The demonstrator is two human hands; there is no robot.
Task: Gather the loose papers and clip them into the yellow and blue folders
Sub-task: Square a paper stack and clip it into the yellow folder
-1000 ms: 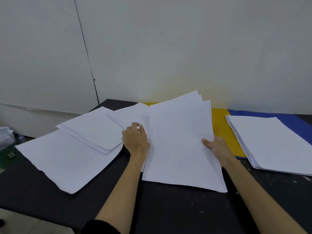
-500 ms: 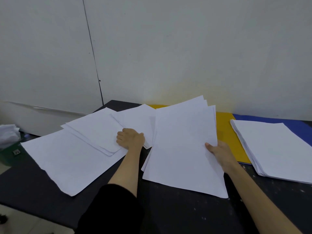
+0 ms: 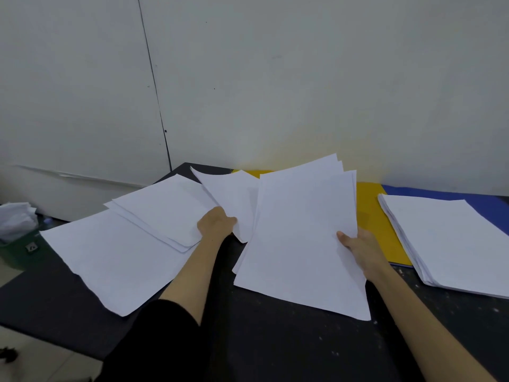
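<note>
The right hand (image 3: pixel 360 248) grips the right edge of a fanned sheaf of white sheets (image 3: pixel 300 238), thumb on top, the sheaf tilted with its near corner low over the dark bench (image 3: pixel 275 340). The left hand (image 3: pixel 217 223) pinches the near edge of a smaller bunch of sheets (image 3: pixel 228 197) lifted just left of the sheaf. Further left, loose papers (image 3: pixel 132 244) lie overlapped on the bench, touching the left hand's wrist side. Behind and right of the sheaf lies the yellow folder (image 3: pixel 371 216), partly covered by it. Right of that, the blue folder (image 3: pixel 440 193) lies under a neat stack of paper (image 3: pixel 451 238), well clear of both hands.
</note>
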